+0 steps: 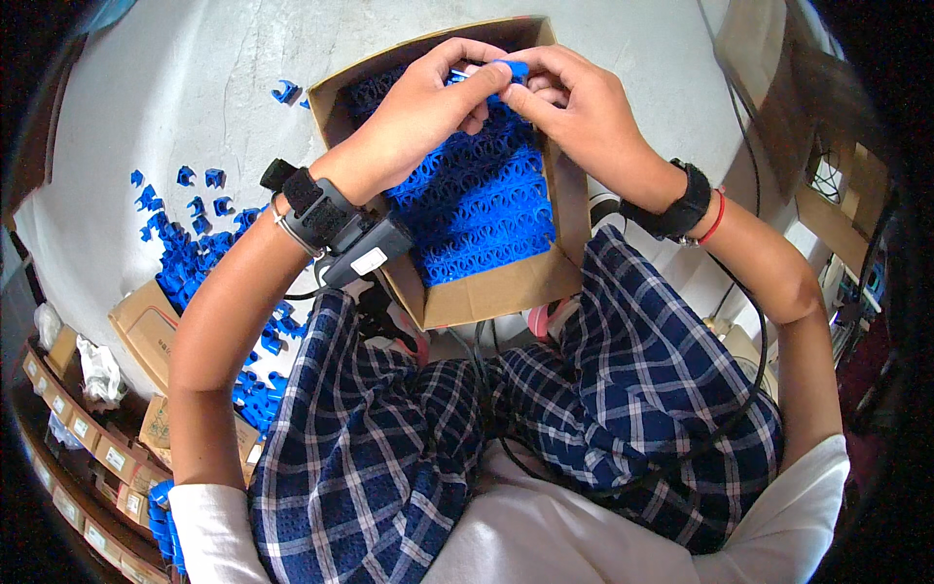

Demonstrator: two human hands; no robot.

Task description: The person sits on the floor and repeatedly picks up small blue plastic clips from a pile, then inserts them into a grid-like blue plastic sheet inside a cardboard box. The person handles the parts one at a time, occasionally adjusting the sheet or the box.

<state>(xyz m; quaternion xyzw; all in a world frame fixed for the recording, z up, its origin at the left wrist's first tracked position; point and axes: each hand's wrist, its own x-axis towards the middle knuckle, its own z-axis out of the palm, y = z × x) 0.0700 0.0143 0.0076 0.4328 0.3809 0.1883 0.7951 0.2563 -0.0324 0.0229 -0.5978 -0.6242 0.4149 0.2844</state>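
A small blue clip [508,70] is pinched between the fingertips of both hands over the far end of the box [486,297]. The left hand [420,112] grips it from one side with thumb and forefinger closed on it; the right hand [574,102] meets it from the other side, fingers curled and clenched on the same piece.

The open cardboard box rests on the person's lap, against plaid trousers [389,457], and is packed with rows of matching blue clips [477,200] laid in neat layers. The step in hand appears to be fitting or seating one more piece before it joins the rows; the next move would call for lowering it onto the layer just below the hands and lining it up with its neighbours, with care not to disturb the rows already set.

Left of the box, loose clips [195,253] lie scattered in a heap on the pale floor [195,88]. Farther left of the box stand smaller cartons [146,326]. Both wrists carry black straps, the left one [321,209] with a small device attached.
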